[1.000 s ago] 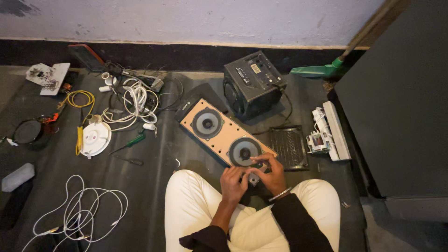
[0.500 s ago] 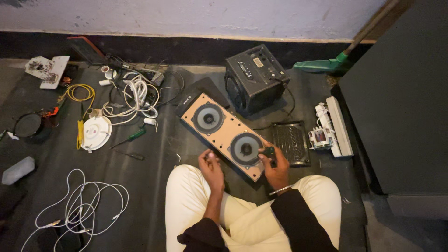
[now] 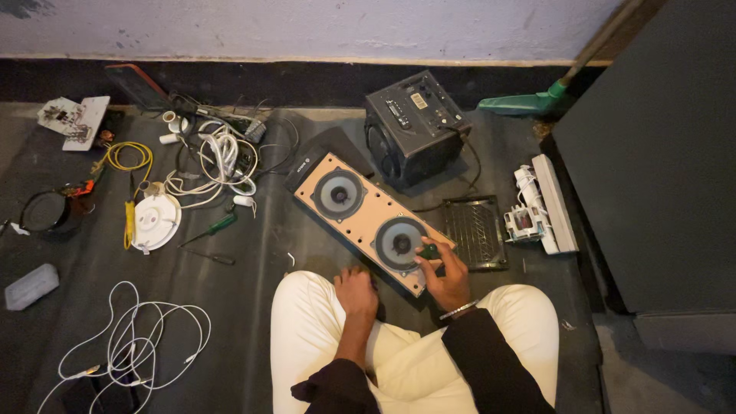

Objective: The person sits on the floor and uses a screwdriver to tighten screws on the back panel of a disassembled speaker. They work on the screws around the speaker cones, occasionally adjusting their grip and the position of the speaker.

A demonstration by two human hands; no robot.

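Pinching a small dark tool (image 3: 429, 251) in its closed grip, the right hand (image 3: 447, 274) overlaps the speaker panel (image 3: 369, 222).

Dim indoor light, soft and diffuse, no single hard source. Pale plastered wall (image 3: 307, 27) along the top is the brightest zone; dark rubbery floor mat (image 3: 253, 307) soaks up light and loses detail. Large dark cabinet (image 3: 659, 153) at right is near-black, texture crushed. Cream trousers (image 3: 307, 345) nearly blow out against the mat. Soft shadow under the tan two-cone speaker panel (image 3: 368, 218). Mild sheen on the black box amplifier (image 3: 418, 123). Focus acceptable centre-frame; slight wide-angle bending at edges. Right hand (image 3: 445, 272) slightly soft, fingers not crisp.
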